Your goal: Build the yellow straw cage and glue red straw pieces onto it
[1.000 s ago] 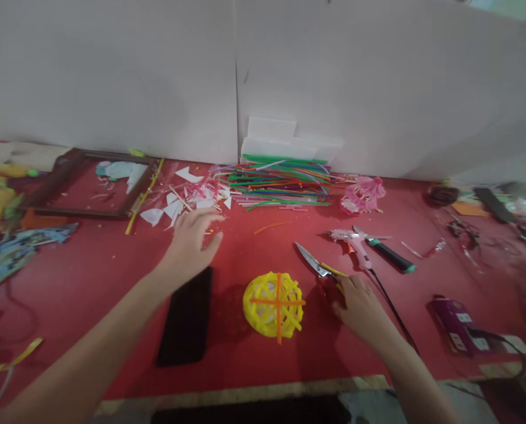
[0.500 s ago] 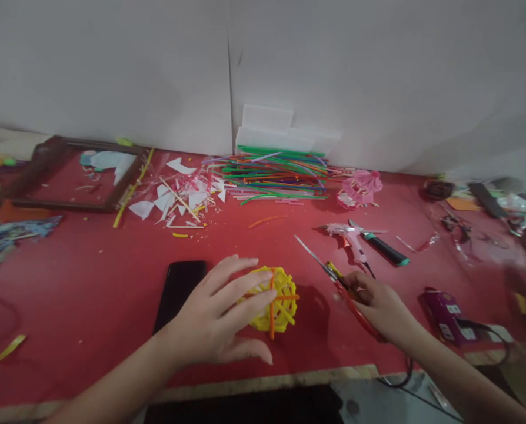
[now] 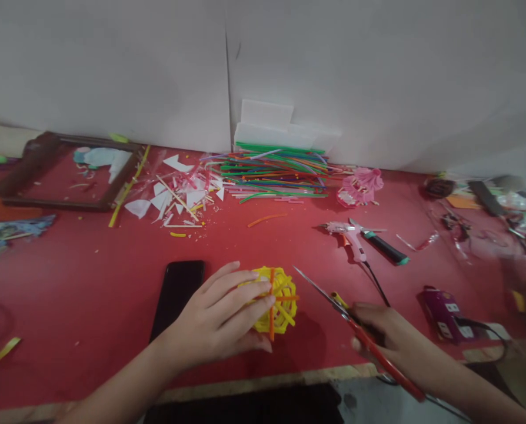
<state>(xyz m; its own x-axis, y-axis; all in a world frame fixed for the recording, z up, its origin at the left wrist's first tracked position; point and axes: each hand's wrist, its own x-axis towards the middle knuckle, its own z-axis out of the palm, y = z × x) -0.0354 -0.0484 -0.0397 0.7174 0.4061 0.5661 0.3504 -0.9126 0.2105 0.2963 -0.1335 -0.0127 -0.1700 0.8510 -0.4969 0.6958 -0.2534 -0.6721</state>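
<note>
A round, openwork yellow pipe-cleaner piece (image 3: 285, 315) with an orange cross on top lies on the red table. My left hand (image 3: 221, 315) rests its fingers over the left side of this piece, with the thumb curled in at its near edge. To the right, my right hand (image 3: 390, 333) grips scissors (image 3: 378, 353) with a long red handle, their pointed blade aimed at the far left, just off the yellow piece. Beside the blade's base a small yellow part shows; I cannot make out what it is.
Left of the piece lies a black phone (image 3: 179, 291). Further back are a pink glue gun (image 3: 351, 235), a black-and-green cutter (image 3: 384, 246), a pile of coloured pipe cleaners (image 3: 276, 171), white scraps (image 3: 187, 194) and a brown frame (image 3: 55, 206). A purple box (image 3: 448, 315) stands right.
My left thumb has drawn in against the yellow piece and the fingers sit closer. My right hand has moved right and nearer with the scissors, showing more of the red handle.
</note>
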